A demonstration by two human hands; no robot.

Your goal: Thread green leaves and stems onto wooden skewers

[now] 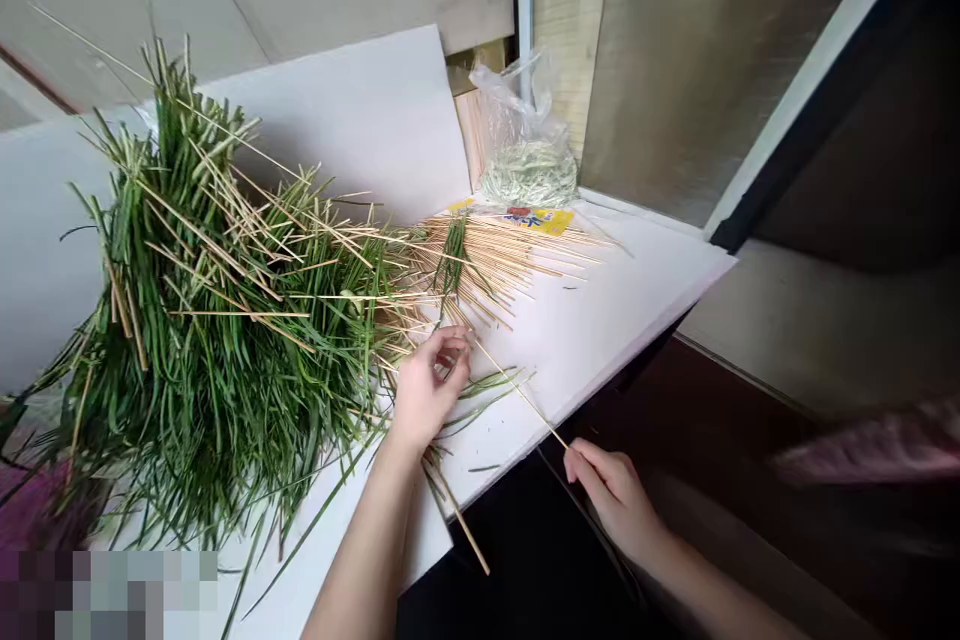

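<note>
Two bare hands at work on one thin bamboo skewer (519, 392), held at a slant just right of the heap of long green grass blades and skewers (210, 320). Work in view: this single skewer handled apart from the heap, between the two hands.

Left hand (427, 390): at the heap's right edge, fingers curled and closed together around the skewer's upper part. The fingers (452, 352) hide the exact grip, and whether any blades are caught in it cannot be told.

Right hand (611, 500): farther right of the heap, past the edge of the white board (600, 340). Thumb and forefinger are pinched together on the skewer's lower end.

About the heap: bare skewer ends (510, 255) fan out from its far right side, lying on the white board. A few loose green blades (484, 395) trail out toward the right, just beside the left hand. Another skewer (459, 520) pokes out below the heap, past the board's edge. Whether blades are fastened to the skewers in the heap cannot be told from this view.

Beyond the fanned skewer ends, farther from the heap, a yellow printed packet (536, 218) lies flat, and a clear plastic bag (525, 145) of pale green blades stands behind it.
</note>
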